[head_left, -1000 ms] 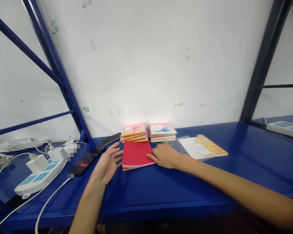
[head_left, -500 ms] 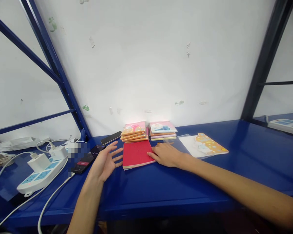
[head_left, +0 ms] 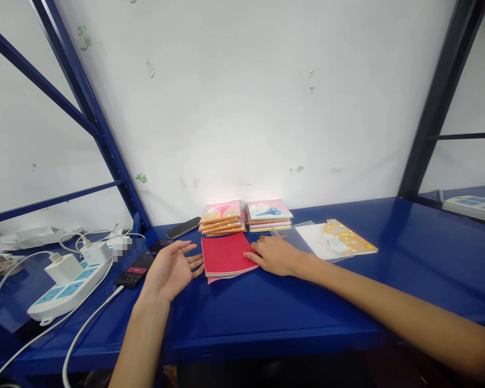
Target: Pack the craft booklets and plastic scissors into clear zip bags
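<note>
I had my left hand (head_left: 172,271) spread wide, palm up, just beside the red rectangular notebook (head_left: 226,256), my flat right hand (head_left: 272,256) lay fingertips on its edge, gripping nothing, and two stacks of bright booklets (head_left: 221,218) stood behind it on the blue metal shelf (head_left: 267,312).

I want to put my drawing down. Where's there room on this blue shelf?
Right of the cartoon booklet is the biggest bare shelf; more runs along the front edge below the red notebook. The left is crowded with the power strip, cables and phone, the middle with booklet stacks.
</note>
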Demonstrator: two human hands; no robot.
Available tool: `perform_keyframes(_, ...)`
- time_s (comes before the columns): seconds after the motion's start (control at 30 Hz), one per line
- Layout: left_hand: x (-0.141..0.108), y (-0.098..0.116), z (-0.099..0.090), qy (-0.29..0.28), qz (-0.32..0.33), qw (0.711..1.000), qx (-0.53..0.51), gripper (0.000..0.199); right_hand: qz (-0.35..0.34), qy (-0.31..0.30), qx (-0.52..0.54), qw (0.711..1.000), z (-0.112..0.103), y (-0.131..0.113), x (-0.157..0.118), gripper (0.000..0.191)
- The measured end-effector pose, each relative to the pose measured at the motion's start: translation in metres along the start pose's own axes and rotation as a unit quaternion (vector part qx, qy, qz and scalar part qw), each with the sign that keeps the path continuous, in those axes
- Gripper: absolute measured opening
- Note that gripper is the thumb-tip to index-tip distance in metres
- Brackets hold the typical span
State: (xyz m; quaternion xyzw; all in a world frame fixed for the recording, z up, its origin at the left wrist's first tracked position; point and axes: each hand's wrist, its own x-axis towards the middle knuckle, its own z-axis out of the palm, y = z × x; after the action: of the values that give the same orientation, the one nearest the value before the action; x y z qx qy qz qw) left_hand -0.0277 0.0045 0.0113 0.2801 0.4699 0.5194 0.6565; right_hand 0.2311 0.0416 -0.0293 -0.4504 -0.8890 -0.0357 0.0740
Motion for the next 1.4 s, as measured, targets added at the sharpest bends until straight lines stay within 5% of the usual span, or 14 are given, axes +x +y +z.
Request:
perform_keyframes(0.5,0.000,-0.012,0.009,-0.005,0.044,0.997,0.063,0.040,-0.006,-0.007,0.009,1.000,0.001,0.004,-0.003,0.059)
perform_keyframes(0.7,0.000,-0.021,0.015,0.001,0.119,0.971,0.206,0.060,-0.008,-0.004,0.003,1.000,0.000,0.003,-0.005,0.060)
perform_keyframes(0.9,-0.007,-0.024,0.023,0.010,0.187,0.956,0.224,0.085,0.087,0.036,0.123,0.988,-0.003,0.007,-0.005,0.058)
perform_keyframes(0.97,-0.010,-0.020,0.023,-0.009,0.204,0.958,0.203,0.085,0.110,0.060,0.262,0.957,-0.006,0.010,-0.003,0.075)
perform_keyframes(1.03,-0.013,-0.018,0.022,-0.030,0.223,0.956,0.189,0.074,0.088,0.057,0.439,0.892,-0.010,0.011,-0.002,0.082)
perform_keyframes(1.17,-0.010,-0.025,0.026,-0.053,0.241,0.953,0.176,0.055,0.035,0.096,0.662,0.743,-0.012,0.004,-0.001,0.050)
perform_keyframes(1.4,0.000,-0.054,0.046,0.001,0.257,0.961,0.105,0.053,0.024,0.140,0.753,0.643,0.000,-0.018,-0.004,0.047)
